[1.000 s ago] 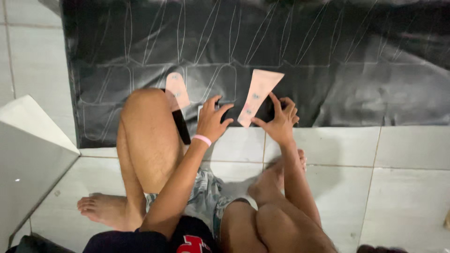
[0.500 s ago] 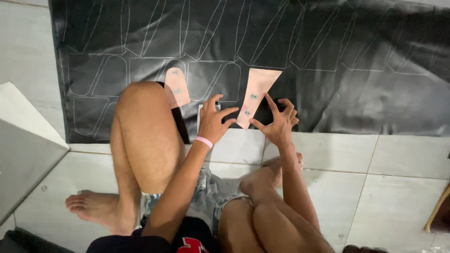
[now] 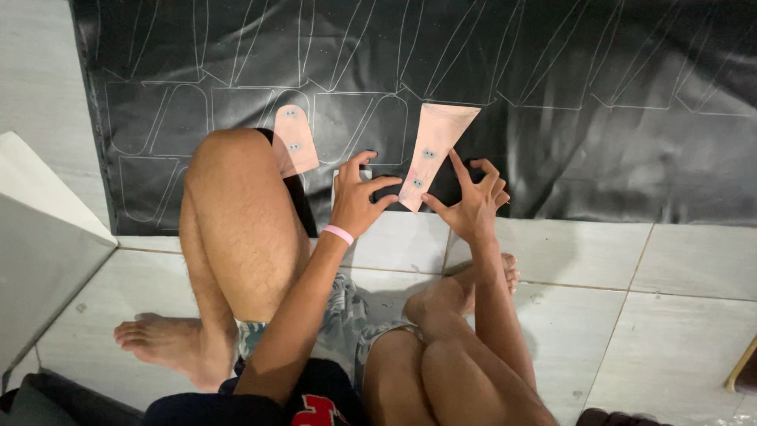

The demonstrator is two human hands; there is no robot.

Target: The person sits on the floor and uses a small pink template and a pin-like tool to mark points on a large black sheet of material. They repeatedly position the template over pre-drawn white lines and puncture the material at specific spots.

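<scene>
A large black sheet [image 3: 552,95] with white traced outlines lies on the tiled floor. On it rests a tapered pink cardboard template [image 3: 436,150]. My left hand [image 3: 356,197], with a pink wristband, touches the template's lower left edge with spread fingers. My right hand [image 3: 471,201] presses fingertips against its lower right edge. A second, rounded pink template [image 3: 294,140] lies on the sheet just beyond my raised left knee. Something white [image 3: 341,175] peeks out under my left hand; I cannot tell what it is.
My bare legs are folded on the white floor tiles [image 3: 646,276], left knee [image 3: 236,197] raised over the sheet's near edge. A pale slanted panel [image 3: 39,260] stands at the left. A wooden edge [image 3: 743,364] shows at the far right.
The view has shifted slightly, and both hands have settled closer on the tapered template's lower end. The templates stay in place on the sheet.
</scene>
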